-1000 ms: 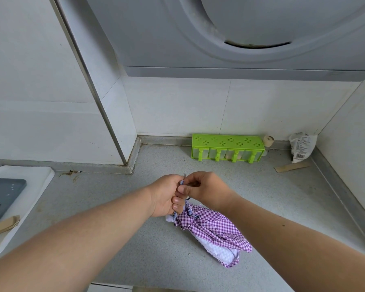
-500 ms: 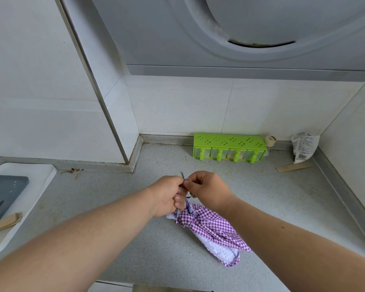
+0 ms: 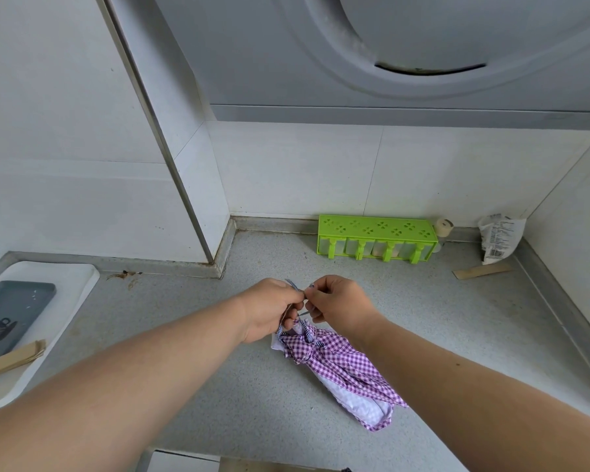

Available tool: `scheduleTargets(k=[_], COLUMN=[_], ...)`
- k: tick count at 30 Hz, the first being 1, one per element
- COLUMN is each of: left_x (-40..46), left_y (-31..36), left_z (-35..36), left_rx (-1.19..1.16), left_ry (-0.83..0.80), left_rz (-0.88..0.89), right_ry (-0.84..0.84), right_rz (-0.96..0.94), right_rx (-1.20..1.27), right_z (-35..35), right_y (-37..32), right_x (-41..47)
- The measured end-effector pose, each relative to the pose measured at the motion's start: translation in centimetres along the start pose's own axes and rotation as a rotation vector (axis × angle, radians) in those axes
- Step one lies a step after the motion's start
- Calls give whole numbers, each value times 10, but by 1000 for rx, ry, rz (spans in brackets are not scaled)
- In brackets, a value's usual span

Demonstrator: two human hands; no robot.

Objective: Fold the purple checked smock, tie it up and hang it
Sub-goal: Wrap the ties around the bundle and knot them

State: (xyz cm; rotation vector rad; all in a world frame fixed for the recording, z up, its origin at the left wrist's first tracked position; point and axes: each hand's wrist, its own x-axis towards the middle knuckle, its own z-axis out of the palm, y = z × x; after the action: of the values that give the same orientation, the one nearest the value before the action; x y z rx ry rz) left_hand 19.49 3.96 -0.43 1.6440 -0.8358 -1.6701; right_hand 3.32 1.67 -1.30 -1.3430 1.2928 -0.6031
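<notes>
Smock [image 3: 341,366], purple checked, lies folded into a narrow bundle on the grey counter [image 3: 457,335], near the middle, running from the hands toward the near right. Its far end is cinched by a thin tie strap [image 3: 295,287] that rises into both hands.

The left hand [image 3: 269,310] holds the strap with fingers curled around it. The right hand [image 3: 341,306] pinches the strap between thumb and fingertips, just beside the left hand. The two hands almost touch above the bundle's far end. Judged stage: tying, with the knot not yet drawn tight; hanging remains.

Risks from this position:
- Slack strap. If either pinch slips while the knot is drawn, the loop may loosen and the bundle may unfold.
- Uneven pull. Tension from one hand only may drag the bundle across the smooth counter instead of tightening the knot.
- Weak knot. A knot set off the cinched end may slide off when the bundle is hung.

A green rack [image 3: 377,240] stands at the far wall. A crumpled white packet [image 3: 499,238] in the far right corner carries printed text and a barcode, too small to read. No brand is legible anywhere.
</notes>
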Motion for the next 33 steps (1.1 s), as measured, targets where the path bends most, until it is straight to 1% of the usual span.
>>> scheduleTargets(k=[3,6,9,12,14,16,20,24,26,28,33], left_x=[1,1,3,4,4,-1,-9,-11,-12,-11,-9], left_y=[-1,-3,-5,-3,0,7,12,16,19,20,18], left_z=[-5,-8,-10,-14,-17,-18,-22,-25,-24,-24,-24], left_rx=[75,210,349,586,746,847,1048,1191,1224,1194,997], left_ry=[11,60,132,176,185,189,122,73,45,10,-1], left_rz=[22,72,134,197,255,288,364,393,397,371,295], right_ry=[6,1,-32,-75,-69,-38,22,61,70,72,71], right_rz=[-3,-37,-90,-232,-330,-393,-547,-721,-748,-730,-556], right_rx=[-3,-9,-111,-291,-395,-476,-609,-708,-727,-710,-666], right_z=[2,2,-1,-3,-2,-2,-3,-3,-2,-2,-4], right_y=[0,0,0,1,1,1,6,11,11,10,9], right_x=[1,4,5,2,-1,-2,1,2,2,2,5])
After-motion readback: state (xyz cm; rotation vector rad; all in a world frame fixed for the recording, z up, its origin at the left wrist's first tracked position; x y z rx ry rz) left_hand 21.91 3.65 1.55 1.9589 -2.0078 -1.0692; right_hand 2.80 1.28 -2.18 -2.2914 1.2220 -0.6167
